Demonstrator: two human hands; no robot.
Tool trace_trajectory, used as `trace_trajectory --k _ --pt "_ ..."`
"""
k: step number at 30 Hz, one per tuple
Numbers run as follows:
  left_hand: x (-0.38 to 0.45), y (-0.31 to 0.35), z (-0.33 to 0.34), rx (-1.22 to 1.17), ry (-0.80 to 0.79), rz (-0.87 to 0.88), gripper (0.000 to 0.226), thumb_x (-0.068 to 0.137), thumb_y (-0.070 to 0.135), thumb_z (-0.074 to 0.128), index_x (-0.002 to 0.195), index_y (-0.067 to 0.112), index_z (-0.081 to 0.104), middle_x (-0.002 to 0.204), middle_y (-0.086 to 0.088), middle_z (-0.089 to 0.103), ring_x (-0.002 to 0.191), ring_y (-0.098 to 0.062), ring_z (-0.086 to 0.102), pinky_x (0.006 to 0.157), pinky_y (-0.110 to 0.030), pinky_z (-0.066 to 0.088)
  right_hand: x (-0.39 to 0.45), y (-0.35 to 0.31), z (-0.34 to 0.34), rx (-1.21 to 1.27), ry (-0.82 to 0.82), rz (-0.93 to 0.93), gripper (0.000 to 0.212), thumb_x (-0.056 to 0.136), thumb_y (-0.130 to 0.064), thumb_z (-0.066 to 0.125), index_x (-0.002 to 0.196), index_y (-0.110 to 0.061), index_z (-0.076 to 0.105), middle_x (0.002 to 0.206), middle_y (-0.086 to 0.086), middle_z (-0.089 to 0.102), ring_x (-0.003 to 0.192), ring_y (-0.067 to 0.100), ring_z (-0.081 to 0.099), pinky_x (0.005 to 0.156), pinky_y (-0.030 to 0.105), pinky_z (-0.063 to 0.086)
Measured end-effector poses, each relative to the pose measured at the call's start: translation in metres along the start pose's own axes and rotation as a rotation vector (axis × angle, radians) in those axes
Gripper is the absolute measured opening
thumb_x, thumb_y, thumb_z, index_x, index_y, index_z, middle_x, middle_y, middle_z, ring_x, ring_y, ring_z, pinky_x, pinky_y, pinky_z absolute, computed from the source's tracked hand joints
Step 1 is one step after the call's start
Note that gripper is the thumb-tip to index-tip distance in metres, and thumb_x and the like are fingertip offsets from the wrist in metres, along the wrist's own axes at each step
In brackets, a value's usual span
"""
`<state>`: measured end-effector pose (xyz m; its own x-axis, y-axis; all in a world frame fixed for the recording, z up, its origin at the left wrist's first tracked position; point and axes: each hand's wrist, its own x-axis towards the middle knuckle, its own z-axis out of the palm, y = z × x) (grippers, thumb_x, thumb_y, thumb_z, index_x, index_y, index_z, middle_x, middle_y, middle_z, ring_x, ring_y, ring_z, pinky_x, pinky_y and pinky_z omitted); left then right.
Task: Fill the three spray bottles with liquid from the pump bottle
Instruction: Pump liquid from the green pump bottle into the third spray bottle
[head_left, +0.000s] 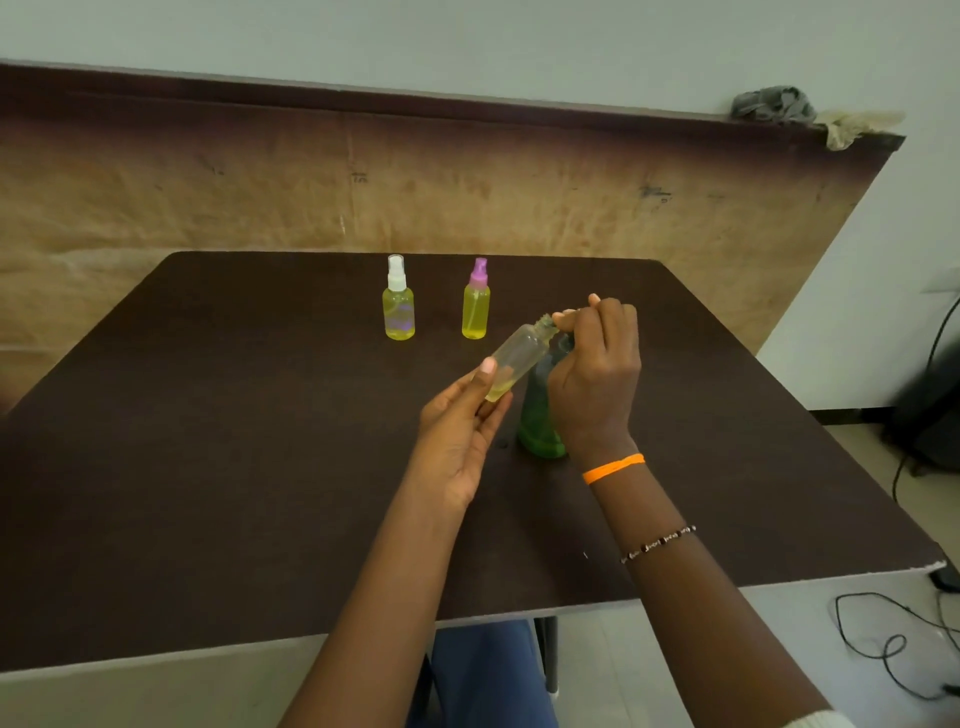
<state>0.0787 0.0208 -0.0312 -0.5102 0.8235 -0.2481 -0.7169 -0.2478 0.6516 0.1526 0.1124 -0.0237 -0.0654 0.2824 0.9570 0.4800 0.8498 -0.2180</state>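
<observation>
Clear plastic third bottle (514, 358) being filled, two already yellow-full.
Left hand (460, 431) grips it tilted; right hand (597, 364) clasps the green pump bottle (540, 415), bench (208, 467) centre. Next, I judge: keep pumping, neck under nozzle. Full bottles (399, 312) at twelve o'clock.

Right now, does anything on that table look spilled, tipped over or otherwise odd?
Nothing looks spilled. The one thing askew is the clear spray bottle, capless and tilted in the left hand, its neck at the right hand over the green pump bottle. Two capped yellow-filled bottles, white-capped and pink-capped, stand upright. Crumpled rags lie on the ledge.
</observation>
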Motion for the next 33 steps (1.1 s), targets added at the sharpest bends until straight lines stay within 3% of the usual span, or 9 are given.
trace_trajectory --k 3,7,9,14,23,29,33 --pt "0.0 0.002 -0.001 -0.013 -0.006 -0.004 0.013 0.086 0.013 0.061 0.097 0.006 0.063 0.102 -0.01 0.067 0.093 -0.013 0.065 0.08 -0.02 0.054 0.001 0.002 0.0 -0.03 -0.013 -0.008 0.032 0.09 0.005 0.036 0.072 0.005 0.062 0.073 0.02 0.056 0.069 0.029 0.047 0.067 0.04 0.048" --pt "-0.002 0.005 0.002 -0.002 -0.04 0.01 0.015 0.087 0.013 0.06 0.1 0.005 0.064 0.1 -0.008 0.069 0.093 -0.012 0.065 0.083 -0.02 0.053 0.017 0.001 -0.008 -0.019 -0.09 -0.049 0.021 0.08 0.008 0.041 0.07 0.002 0.059 0.072 0.017 0.053 0.071 0.022 0.04 0.06 0.03 0.039" --pt "-0.002 0.004 0.002 -0.007 -0.035 0.008 0.013 0.087 0.013 0.06 0.097 0.006 0.064 0.098 -0.007 0.069 0.094 -0.012 0.065 0.084 -0.021 0.053 0.018 0.0 -0.008 0.004 -0.092 -0.039 0.022 0.08 0.006 0.04 0.071 0.003 0.06 0.073 0.017 0.054 0.071 0.023 0.043 0.06 0.028 0.038" --pt "0.001 0.001 -0.001 -0.01 -0.004 -0.01 0.013 0.086 0.013 0.061 0.097 0.006 0.064 0.101 -0.008 0.069 0.098 -0.014 0.065 0.082 -0.02 0.054 -0.004 0.001 -0.001 0.01 0.013 -0.035 0.046 0.1 -0.005 0.025 0.078 0.008 0.064 0.074 0.019 0.056 0.072 0.023 0.038 0.077 0.038 0.049" --pt "-0.003 0.0 0.005 -0.025 -0.027 -0.004 0.008 0.088 0.011 0.059 0.093 0.007 0.063 0.093 -0.006 0.07 0.092 -0.013 0.065 0.085 -0.022 0.052 0.018 0.002 -0.011 0.015 -0.108 -0.033 0.026 0.08 0.006 0.036 0.073 0.004 0.062 0.073 0.017 0.053 0.068 0.028 0.047 0.06 0.032 0.04" --pt "0.001 0.0 0.002 -0.005 -0.001 -0.014 0.009 0.087 0.011 0.06 0.094 0.006 0.063 0.098 -0.008 0.069 0.095 -0.014 0.065 0.088 -0.024 0.052 -0.002 0.003 -0.001 0.036 0.001 -0.023 0.055 0.102 -0.014 0.02 0.076 0.007 0.064 0.075 0.02 0.057 0.072 0.025 0.043 0.069 0.04 0.05" --pt "-0.001 0.003 0.003 0.001 -0.022 -0.002 0.011 0.087 0.012 0.061 0.095 0.006 0.063 0.1 -0.008 0.068 0.097 -0.013 0.064 0.087 -0.023 0.052 0.008 0.003 -0.003 -0.005 -0.025 -0.033 0.032 0.09 0.004 0.035 0.07 0.003 0.06 0.071 0.017 0.054 0.07 0.023 0.041 0.06 0.033 0.042"
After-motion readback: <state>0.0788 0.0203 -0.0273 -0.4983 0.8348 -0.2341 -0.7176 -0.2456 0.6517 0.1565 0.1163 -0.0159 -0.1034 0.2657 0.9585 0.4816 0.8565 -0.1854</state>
